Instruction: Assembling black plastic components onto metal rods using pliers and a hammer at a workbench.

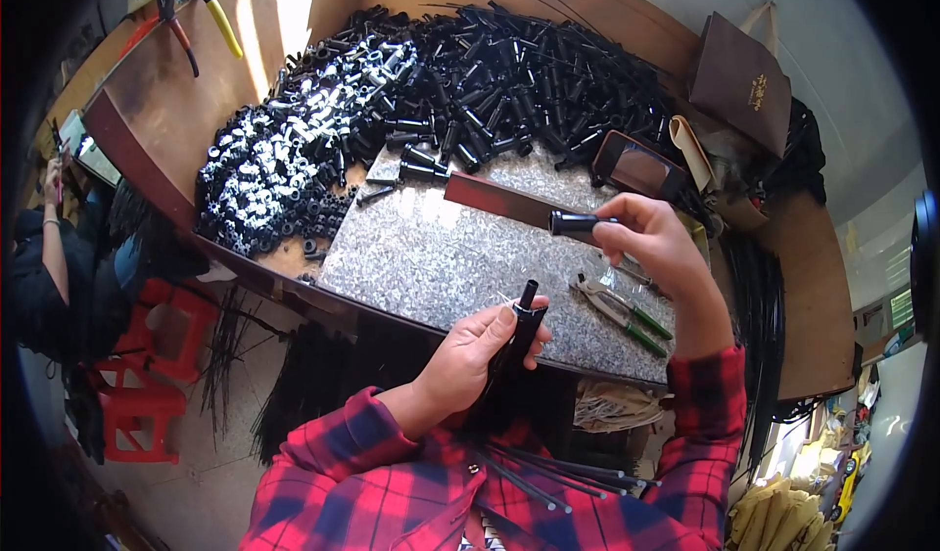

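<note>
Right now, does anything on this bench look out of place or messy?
A few things. Small black parts have strayed from the heap of black tubes to the table's near edge. Long black rods lie loose across the lap. The left hand and right hand each hold a black tube normally.

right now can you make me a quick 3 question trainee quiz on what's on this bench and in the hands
1. True or false: the left hand holds a black rod upright.
2. What does the right hand pinch?
A. a short black tube
B. a yellow-handled tool
C. a phone
3. Fill in: the pliers lying on the metal sheet below the right hand have ____ handles.

Key:
1. True; it grips the rod, tip pointing up.
2. A; the tube lies sideways between its fingertips. The yellow-handled tool lies far back on the bench.
3. Green.
</note>
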{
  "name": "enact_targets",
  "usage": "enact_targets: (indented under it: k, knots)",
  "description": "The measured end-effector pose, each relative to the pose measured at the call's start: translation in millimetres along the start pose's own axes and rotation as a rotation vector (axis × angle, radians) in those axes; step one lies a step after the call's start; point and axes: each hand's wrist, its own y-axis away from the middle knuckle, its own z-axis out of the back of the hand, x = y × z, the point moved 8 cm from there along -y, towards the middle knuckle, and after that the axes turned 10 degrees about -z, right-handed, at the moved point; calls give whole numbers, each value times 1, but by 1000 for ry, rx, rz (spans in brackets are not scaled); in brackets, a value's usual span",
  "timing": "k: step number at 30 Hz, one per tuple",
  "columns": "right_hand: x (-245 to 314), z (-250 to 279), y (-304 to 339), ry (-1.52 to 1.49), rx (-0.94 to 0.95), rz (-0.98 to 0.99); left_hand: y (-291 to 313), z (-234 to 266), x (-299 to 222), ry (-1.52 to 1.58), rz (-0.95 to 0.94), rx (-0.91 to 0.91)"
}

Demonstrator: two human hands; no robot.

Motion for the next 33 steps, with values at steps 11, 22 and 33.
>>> enact_targets:
  k: [11,22,33]
  knots:
    - [41,-38,30,364,136,33,2,-4,2,-42,-6,-64]
    - [37,-74,16,95,120,71,2,-3,-3,-81,-40,-59]
    - [39,-69,11,277,-132,84,3,-3,-8,-136,-71,-83]
